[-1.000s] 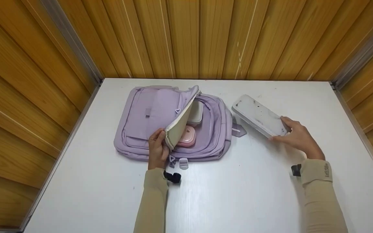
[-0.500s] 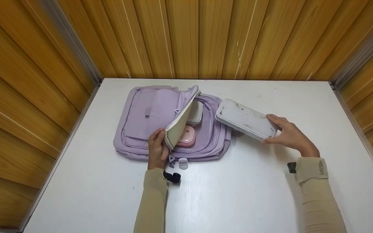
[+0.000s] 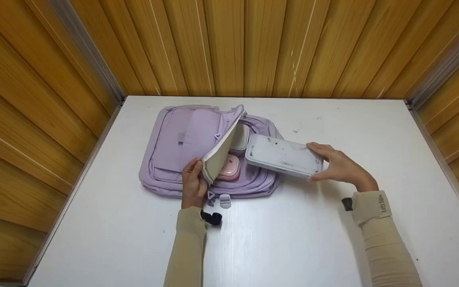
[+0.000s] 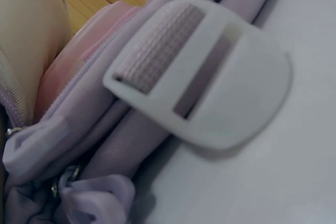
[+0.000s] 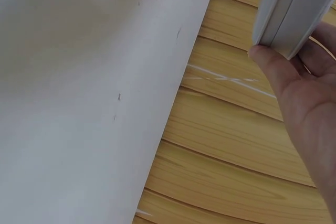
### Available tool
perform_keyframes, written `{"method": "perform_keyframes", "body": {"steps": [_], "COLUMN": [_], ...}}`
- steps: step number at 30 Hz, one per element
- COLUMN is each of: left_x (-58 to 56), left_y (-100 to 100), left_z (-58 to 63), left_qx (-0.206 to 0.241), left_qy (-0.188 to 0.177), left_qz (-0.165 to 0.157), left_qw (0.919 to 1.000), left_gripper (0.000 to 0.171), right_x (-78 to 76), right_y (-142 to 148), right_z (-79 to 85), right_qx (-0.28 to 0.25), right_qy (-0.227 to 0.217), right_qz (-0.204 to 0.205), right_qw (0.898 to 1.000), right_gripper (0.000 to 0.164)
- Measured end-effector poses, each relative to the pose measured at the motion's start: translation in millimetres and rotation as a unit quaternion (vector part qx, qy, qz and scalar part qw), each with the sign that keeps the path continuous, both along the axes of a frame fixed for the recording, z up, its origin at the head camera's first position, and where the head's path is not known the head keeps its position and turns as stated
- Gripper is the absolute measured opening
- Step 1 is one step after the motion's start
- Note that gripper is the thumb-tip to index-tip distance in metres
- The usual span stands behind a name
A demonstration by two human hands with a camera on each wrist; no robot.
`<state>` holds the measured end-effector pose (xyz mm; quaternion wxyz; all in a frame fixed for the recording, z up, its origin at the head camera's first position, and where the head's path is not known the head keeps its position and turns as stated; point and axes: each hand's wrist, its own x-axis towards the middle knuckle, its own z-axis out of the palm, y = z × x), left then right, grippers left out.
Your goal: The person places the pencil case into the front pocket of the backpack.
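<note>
A lilac backpack [image 3: 169, 147] lies on the table with its front panel unzipped. My left hand [image 3: 193, 183] pinches the edge of the lifted flap [image 3: 218, 162], whose cream lining shows. Inside the opening sit a pink case [image 3: 230, 167] and a white box [image 3: 240, 139], both partly hidden by the flap. My right hand [image 3: 339, 167] grips one end of a long white case [image 3: 283, 154] with dark smudges, thumb and fingers on opposite sides. The case's far end hangs over the bag's opening. In the right wrist view the hand [image 5: 310, 95] holds that case [image 5: 294, 9] by its edge.
A pale strap buckle [image 4: 231, 87] hangs off the bag's near side, beside a zipper pull [image 4: 97, 198]. The white table [image 3: 277, 239] is bounded by wood-patterned walls [image 3: 229, 48] at the back and sides.
My right hand has carried the white case leftward, from beside the backpack to over its opening, turning it closer to level across the view. The left hand and flap have stayed put.
</note>
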<state>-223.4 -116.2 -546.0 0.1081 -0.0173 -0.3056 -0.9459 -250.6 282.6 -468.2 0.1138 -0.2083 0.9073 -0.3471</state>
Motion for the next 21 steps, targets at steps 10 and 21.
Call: {"method": "perform_keyframes", "body": {"steps": [10, 21], "left_x": [-0.3, -0.2], "left_y": [2, 1], "left_z": [0.3, -1.8], "left_qx": [-0.008, 0.003], "left_qy": [0.008, 0.016], "left_qz": [0.008, 0.007], "left_qw": [0.9999, 0.9998], "left_gripper": [0.019, 0.016], "right_x": [1.8, 2.8], "right_y": [-22, -42], "right_z": [1.4, 4.2], "right_qx": [-0.011, -0.006], "right_qy": [-0.005, -0.015], "right_qz": [0.041, 0.060], "right_qw": [0.999, 0.998], "right_gripper": [0.102, 0.101]}}
